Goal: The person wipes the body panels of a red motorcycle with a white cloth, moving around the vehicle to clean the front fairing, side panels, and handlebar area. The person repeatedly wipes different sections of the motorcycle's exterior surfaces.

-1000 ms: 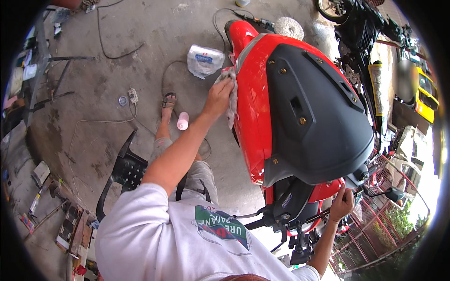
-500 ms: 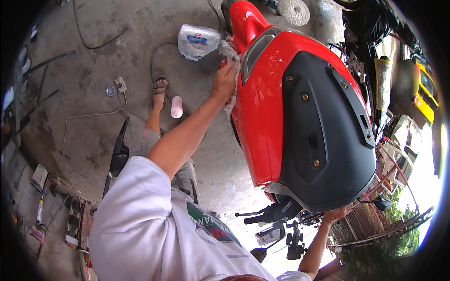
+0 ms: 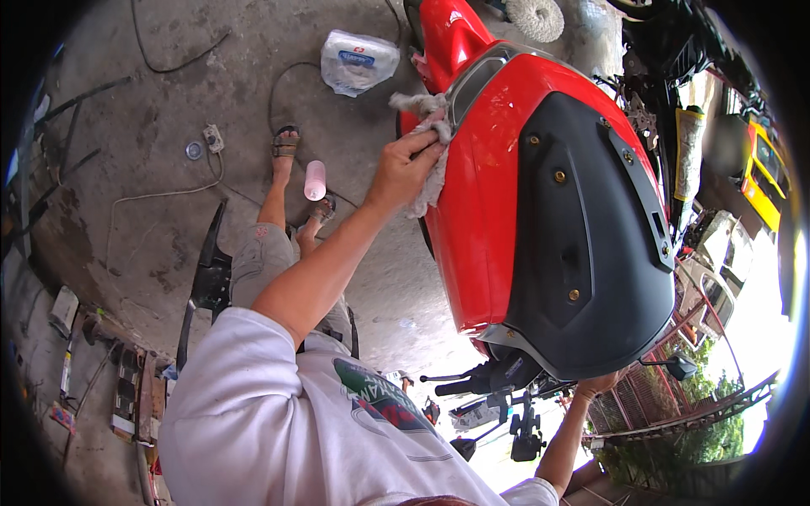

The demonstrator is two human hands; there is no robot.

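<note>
Over on the left, a black chair (image 3: 211,282) is standing beside the person's legs. Next along, a pink bottle (image 3: 315,180) is showing on the concrete floor (image 3: 160,110), near the sandalled feet, and a clear plastic package (image 3: 359,78) with a blue label is lying beyond it.

Then comes the left hand (image 3: 403,173): its fingers are curling partway over a pale grey cloth (image 3: 434,181), holding it bunched against the side of the red fairing (image 3: 472,202), just below a dark lens (image 3: 481,88). Loose ends are spilling out above and below the knuckles. To my eye the cloth is going to be light, limp and harmless to squeeze; I'd be gathering it into a thick pad and gripping its middle, tucking in those tails. The fairing is looking stiff, glossy and probably slippery, easily scratched too, so flat fingers through the cloth would be suiting it best.

Past that, a white fluffy pad (image 3: 537,18) is lying on the ground behind the machine, and a dark grey panel (image 3: 624,278) is covering the fairing's middle. The right hand (image 3: 601,384) is reaching to that panel's near edge; its fingertips are hiding, so I can't tell whether it's gripping anything.
</note>
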